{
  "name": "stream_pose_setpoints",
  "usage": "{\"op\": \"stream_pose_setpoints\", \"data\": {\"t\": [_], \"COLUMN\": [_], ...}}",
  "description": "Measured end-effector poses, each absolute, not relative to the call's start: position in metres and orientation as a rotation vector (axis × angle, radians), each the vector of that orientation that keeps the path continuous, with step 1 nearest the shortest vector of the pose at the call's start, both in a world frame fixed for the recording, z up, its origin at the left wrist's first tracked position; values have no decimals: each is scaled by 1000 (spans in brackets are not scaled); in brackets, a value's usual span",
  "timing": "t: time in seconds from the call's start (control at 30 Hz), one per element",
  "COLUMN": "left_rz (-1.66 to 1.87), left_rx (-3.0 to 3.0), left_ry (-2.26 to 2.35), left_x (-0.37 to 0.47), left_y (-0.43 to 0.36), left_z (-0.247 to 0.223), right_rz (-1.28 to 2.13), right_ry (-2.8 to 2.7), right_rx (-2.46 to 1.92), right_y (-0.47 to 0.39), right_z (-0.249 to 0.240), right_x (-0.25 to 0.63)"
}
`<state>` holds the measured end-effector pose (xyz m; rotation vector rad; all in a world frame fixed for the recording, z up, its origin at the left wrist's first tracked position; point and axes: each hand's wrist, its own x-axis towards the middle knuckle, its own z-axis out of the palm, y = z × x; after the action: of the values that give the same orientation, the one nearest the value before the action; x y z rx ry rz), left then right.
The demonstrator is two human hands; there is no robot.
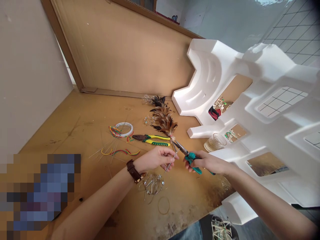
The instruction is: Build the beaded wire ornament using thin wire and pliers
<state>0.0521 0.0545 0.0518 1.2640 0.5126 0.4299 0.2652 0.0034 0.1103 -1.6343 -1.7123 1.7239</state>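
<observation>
My left hand (163,158), with a brown watch strap at its wrist, pinches a thin metal rod (169,166) near the table's middle. In my right hand (200,161) are teal-handled pliers (191,158), their long jaws pointing up and left at the base of a brown feather bundle (163,116). Whether the jaws grip anything there is too small to tell. Yellow-green pliers (152,140) lie just beyond my left hand. Nearer to me than that hand is a tangle of silvery wire and beads (153,184).
A white ring (132,130) with coloured strips lies to the left, near thin wires. A glass (215,142) stands by the large white moulded piece (225,60) on the right. A rubber band (163,205) lies near the front edge; cardboard (125,50) stands behind.
</observation>
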Motion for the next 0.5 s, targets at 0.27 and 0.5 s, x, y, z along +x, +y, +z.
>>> {"op": "stream_pose_setpoints", "data": {"t": [0.27, 0.5], "left_rz": [382, 373], "left_rx": [1238, 1167], "left_ry": [518, 513], "left_x": [53, 52], "left_y": [52, 52], "left_z": [52, 53], "right_rz": [1770, 1801], "right_ry": [-1680, -1629], "right_rx": [-1577, -1589], "right_y": [5, 3], "right_z": [103, 102], "right_x": [266, 266]}}
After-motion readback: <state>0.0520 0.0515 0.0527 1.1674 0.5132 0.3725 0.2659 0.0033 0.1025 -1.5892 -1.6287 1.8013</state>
